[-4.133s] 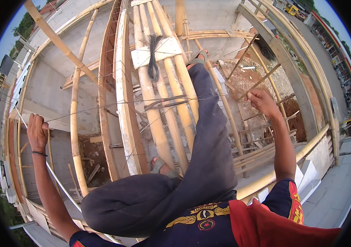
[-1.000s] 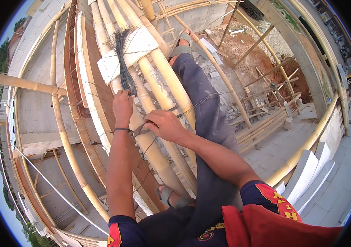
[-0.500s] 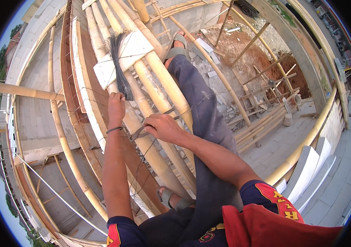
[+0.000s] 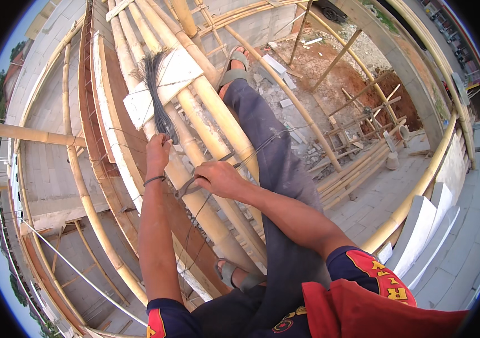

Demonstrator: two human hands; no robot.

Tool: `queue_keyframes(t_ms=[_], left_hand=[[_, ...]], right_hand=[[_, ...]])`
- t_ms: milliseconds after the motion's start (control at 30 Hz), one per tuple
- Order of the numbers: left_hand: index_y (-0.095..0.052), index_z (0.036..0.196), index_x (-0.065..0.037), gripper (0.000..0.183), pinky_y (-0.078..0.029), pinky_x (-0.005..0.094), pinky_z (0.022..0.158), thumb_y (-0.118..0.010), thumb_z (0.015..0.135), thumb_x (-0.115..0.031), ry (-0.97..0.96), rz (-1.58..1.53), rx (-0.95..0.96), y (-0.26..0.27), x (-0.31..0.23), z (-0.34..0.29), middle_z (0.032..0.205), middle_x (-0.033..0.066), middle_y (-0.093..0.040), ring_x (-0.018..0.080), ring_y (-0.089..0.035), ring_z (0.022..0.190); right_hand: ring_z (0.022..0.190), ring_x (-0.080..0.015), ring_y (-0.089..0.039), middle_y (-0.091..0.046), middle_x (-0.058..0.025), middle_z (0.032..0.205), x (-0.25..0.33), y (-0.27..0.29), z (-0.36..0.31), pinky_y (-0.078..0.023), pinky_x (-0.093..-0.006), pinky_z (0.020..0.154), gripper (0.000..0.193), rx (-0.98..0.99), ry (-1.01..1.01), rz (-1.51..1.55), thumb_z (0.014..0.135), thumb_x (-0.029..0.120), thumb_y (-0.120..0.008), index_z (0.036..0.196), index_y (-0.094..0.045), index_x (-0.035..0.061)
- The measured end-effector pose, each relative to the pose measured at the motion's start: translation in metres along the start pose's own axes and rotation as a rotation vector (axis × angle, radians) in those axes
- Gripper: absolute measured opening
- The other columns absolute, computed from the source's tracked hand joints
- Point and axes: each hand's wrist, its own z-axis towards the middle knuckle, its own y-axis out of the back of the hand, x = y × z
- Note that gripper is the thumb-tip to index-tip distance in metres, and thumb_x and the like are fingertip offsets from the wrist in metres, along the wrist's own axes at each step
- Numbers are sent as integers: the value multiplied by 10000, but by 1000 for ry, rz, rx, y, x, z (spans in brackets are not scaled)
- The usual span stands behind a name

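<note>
My left hand [image 4: 158, 151] is closed in a pinch at the lower end of a bundle of dark binding wire [image 4: 156, 93]. How many strands are between its fingers is hidden. The bundle lies over a white-smeared board [image 4: 179, 72] set across bamboo poles [image 4: 197, 110]. To the right and nearer me, my right hand [image 4: 220, 179] is closed around metal pincers [image 4: 185, 188]. Their jaws point left over a bamboo pole, close to my left wrist, which wears a dark band [image 4: 154, 180]. Thin wires hang below the pincers.
My legs straddle the poles, with sandalled feet [image 4: 239, 59] on them. A long wooden plank form [image 4: 118, 121] with rebar runs along the left. Rubble and red soil [image 4: 330, 62] lie far below. White panels [image 4: 420, 231] stand at right. Loose wires [image 4: 268, 143] stretch across my trouser leg.
The view has shifted slightly. My left fingers have turned toward the lower end of the wire bundle. My right hand still grips the pincers in nearly the same place.
</note>
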Motion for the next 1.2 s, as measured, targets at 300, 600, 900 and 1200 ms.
queue_keyframes(t_ms=[300, 600, 900, 1200], left_hand=[[-660, 909, 19, 163, -487, 302, 638, -759, 818, -72, 156, -89, -25, 5, 1, 0, 732, 76, -631, 152, -555, 648], [-677, 909, 30, 160, -489, 315, 655, -756, 822, -78, 185, -58, -11, 13, -7, 2, 751, 107, -666, 177, -589, 664], [-677, 993, 18, 186, -492, 336, 676, -706, 885, -131, 269, -78, 1, 18, -3, -1, 796, 130, -683, 202, -607, 685], [-692, 989, 31, 221, -489, 339, 684, -672, 911, -175, 210, -122, -32, 7, -2, 7, 801, 114, -701, 179, -618, 692]], right_hand=[[788, -322, -671, -683, -113, 824, -2, -1, 0, -523, -433, 703, 149, -22, 21, -6, 825, 173, -699, 863, -673, 31], [783, -325, -672, -684, -114, 833, -2, 0, 1, -520, -431, 696, 151, 1, 19, -21, 829, 157, -703, 883, -677, 19], [787, -327, -672, -688, -122, 844, -2, 0, 0, -517, -431, 693, 154, 20, 6, -15, 830, 162, -698, 889, -687, 20], [796, -325, -672, -687, -119, 844, -7, -8, 0, -523, -437, 703, 152, 34, 4, -26, 833, 170, -678, 881, -682, 26]])
